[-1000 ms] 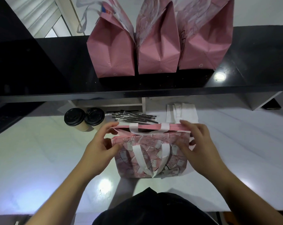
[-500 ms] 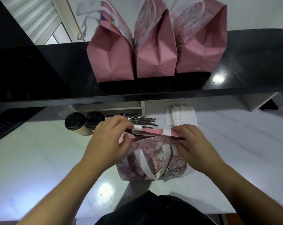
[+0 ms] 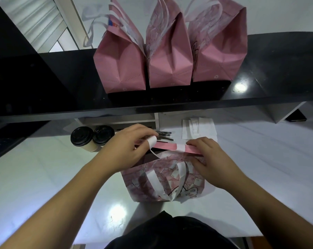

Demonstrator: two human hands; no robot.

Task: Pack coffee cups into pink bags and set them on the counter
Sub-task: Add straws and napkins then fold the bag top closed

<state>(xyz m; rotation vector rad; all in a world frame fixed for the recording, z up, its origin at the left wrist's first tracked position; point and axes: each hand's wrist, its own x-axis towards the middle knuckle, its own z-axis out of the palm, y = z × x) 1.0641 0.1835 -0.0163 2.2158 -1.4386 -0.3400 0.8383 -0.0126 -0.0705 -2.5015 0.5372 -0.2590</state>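
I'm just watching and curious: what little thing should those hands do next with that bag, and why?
Probably pull the bag's mouth wider. The left hand pinches the far rim and a white handle, the right hand grips the rim on its side, yet the opening looks narrow. Two lidded coffee cups wait on the white table, not yet packed.

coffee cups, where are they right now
In the head view, the two lidded coffee cups stand side by side on the white table, left of the left hand, just below the black counter's edge.

Glossy black counter (image 3: 277, 72) above white marble worktop (image 3: 35, 177), lamp glare.
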